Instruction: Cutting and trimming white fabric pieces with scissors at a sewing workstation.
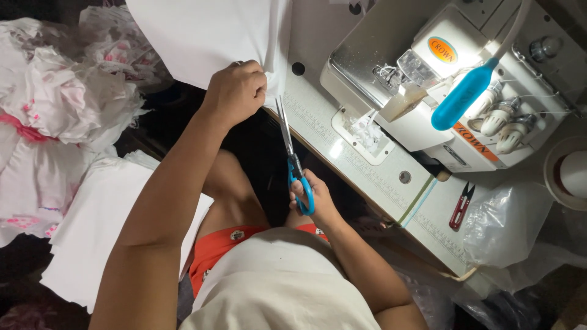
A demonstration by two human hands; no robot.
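White fabric is what we are working on, and we are using the sewing machine as our landmark for every place here. The cloth is lying to the left of the machine, spread over the far corner of the sewing table and hanging off its left edge.

We are pinching the cloth's lower edge with our left hand, fingers curled closed on the fabric, knuckles toward the camera. Our right hand is gripping the blue-handled scissors, fingers wrapped through the loops; the blades are pointing up toward the fabric's edge and seem nearly closed, though we cannot tell their exact gap. The tips are sitting just beside the cloth, right of our left-hand fingers, below and left of the machine.

To cut well here, we judge that we should be keeping the edge taut with the left hand, holding the pinch close to the blades but clear of them, and steering the blades straight along the cloth's edge instead of snipping at an angle.

Further left of the machine, a heap of crumpled white and pink fabric is piling up, with a stack of flat white pieces below it. Red thread snips are lying below the machine on the table.
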